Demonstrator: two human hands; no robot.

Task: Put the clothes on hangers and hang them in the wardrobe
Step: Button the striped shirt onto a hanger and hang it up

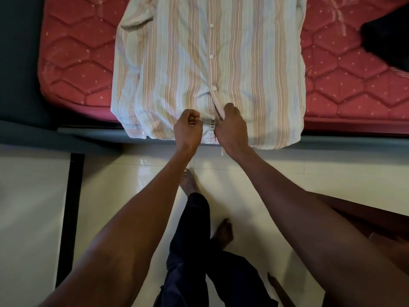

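- Striped shirt (199, 69): one, thin woven cloth in pale and tan bands, lying flat on the mattress, hem hanging over the near edge; five white round buttons visible.
- My left hand (188, 127): fingers curled, pinching the hem left of the placket.
- My right hand (230, 125): fingers curled round the placket edge.
- Mattress (343, 89): red, quilted in hexagons.
- Dark garment (387, 43): one, at the right.
- Floor (33, 196): glossy pale tile.

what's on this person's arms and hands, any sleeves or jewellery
Both forearms are bare as far as the view shows, no sleeves, no watch or bracelet visible. The left hand has a small pale ring on one finger. The right hand shows no ring from this side.
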